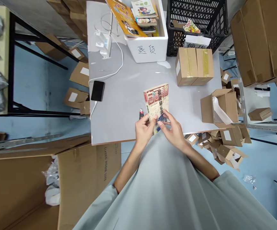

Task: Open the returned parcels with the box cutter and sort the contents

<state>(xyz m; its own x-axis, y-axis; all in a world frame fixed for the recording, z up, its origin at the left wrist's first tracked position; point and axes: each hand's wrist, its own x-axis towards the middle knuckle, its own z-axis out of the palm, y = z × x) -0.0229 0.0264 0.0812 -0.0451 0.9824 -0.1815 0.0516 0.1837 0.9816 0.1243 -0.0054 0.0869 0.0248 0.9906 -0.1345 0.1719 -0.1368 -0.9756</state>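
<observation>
Both hands pinch the book's [156,103] near end above the table edge [109,140]: left hand [143,129] grips the spine corner, right hand [173,129] apparently steadies the cover.

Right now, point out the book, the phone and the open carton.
book [156,101]: head view, front cover.
phone [97,91]: head view, dark face.
open carton [207,110]: head view, left side wall.
</observation>
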